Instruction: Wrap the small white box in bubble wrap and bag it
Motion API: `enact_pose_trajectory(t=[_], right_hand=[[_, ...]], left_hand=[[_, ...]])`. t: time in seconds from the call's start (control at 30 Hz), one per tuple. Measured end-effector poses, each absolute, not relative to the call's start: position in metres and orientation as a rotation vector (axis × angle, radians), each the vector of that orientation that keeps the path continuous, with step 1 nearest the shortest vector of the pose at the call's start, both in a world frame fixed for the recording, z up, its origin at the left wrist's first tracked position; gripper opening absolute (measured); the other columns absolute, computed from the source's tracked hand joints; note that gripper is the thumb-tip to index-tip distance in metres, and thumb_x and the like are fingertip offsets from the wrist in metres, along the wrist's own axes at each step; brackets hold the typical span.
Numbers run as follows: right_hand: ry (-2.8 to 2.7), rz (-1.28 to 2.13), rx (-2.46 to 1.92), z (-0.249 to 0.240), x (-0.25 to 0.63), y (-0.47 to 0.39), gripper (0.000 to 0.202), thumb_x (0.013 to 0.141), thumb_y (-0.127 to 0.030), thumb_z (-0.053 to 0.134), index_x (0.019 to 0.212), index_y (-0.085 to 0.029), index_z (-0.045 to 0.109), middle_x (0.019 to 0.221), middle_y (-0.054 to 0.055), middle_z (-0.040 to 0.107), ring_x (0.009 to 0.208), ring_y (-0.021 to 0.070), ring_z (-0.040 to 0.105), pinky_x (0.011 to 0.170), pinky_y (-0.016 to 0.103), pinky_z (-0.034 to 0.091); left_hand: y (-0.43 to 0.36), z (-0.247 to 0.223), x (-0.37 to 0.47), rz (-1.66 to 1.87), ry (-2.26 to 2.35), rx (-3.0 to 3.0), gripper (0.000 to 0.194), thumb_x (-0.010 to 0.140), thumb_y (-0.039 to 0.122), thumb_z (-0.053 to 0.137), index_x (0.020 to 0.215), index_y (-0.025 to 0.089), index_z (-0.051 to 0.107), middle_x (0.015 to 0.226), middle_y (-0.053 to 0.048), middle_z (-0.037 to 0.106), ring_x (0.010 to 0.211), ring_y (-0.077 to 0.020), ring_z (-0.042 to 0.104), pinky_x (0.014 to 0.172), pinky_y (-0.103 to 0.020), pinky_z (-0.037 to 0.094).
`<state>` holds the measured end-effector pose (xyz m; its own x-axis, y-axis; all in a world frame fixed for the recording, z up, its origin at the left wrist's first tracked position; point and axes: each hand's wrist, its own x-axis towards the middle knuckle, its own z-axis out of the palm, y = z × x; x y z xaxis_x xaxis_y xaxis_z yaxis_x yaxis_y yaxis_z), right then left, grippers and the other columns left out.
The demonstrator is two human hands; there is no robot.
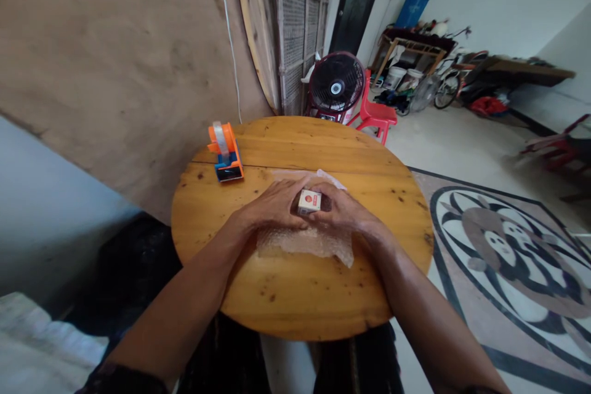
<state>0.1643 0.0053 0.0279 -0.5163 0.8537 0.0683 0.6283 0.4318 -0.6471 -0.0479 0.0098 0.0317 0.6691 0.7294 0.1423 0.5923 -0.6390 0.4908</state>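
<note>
A small white box [309, 201] with red print on its top sits between my two hands, over a sheet of bubble wrap [311, 245]. My left hand [276, 204] curls round the box's left side, thumb in front and fingers behind. From the right, my right hand [341, 206] closes on it in the same way, with its thumb at the near edge. The far part of the wrap shows crumpled behind my fingers. Whether the box rests fully on the wrap cannot be seen.
The round wooden table [314, 301] carries an orange and blue tape dispenser [226, 152] at its far left. Past its far edge stand a fan [336, 87] and a red plastic chair [375, 112]. A brown wall [115, 43] rises close on the left.
</note>
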Motion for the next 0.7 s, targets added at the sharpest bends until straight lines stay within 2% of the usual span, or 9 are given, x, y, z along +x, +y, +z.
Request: enact_pose_trajectory(t=[0.13, 0.27, 0.43, 0.7], right_hand=[[-2.307, 0.826, -1.255, 0.037, 0.163, 0.0, 0.056, 0.074, -0.027, 0.068, 0.128, -0.027, 0.053, 0.12, 0.003, 0.064, 0.103, 0.0216, 0.061, 0.088, 0.037, 0.048], [-2.321, 0.811, -1.263, 0.041, 0.162, -0.002, 0.057, 0.073, -0.026, 0.069, 0.128, -0.026, 0.054, 0.119, 0.004, 0.064, 0.104, 0.0217, 0.061, 0.091, 0.036, 0.047], [-2.292, 0.819, -1.224, 0.038, 0.162, -0.002, 0.052, 0.074, -0.025, 0.068, 0.124, -0.026, 0.056, 0.12, 0.004, 0.064, 0.105, 0.0215, 0.06, 0.091, 0.036, 0.047], [-2.324, 0.821, -1.2, 0.033, 0.164, 0.005, 0.054, 0.071, -0.03, 0.072, 0.123, -0.027, 0.058, 0.117, 0.004, 0.064, 0.105, 0.0238, 0.06, 0.093, 0.04, 0.045]], left_hand=[[0.011, 0.03, -0.049, 0.495, 0.979, 2.51, 0.077, 0.067, 0.049, 0.069, 0.134, 0.024, 0.04, 0.131, -0.009, 0.054, 0.117, -0.0322, 0.051, 0.097, -0.044, 0.04], [0.012, 0.028, -0.051, 0.485, 0.984, 2.53, 0.073, 0.069, 0.048, 0.067, 0.133, 0.022, 0.044, 0.133, -0.009, 0.053, 0.119, -0.0328, 0.049, 0.1, -0.045, 0.038], [0.012, 0.026, -0.052, 0.516, 0.97, 2.512, 0.075, 0.07, 0.042, 0.067, 0.137, 0.023, 0.04, 0.137, -0.009, 0.052, 0.122, -0.032, 0.048, 0.102, -0.044, 0.038], [0.015, 0.023, -0.053, 0.505, 0.943, 2.509, 0.079, 0.067, 0.044, 0.07, 0.138, 0.025, 0.04, 0.135, -0.01, 0.053, 0.121, -0.0341, 0.049, 0.099, -0.048, 0.039]])
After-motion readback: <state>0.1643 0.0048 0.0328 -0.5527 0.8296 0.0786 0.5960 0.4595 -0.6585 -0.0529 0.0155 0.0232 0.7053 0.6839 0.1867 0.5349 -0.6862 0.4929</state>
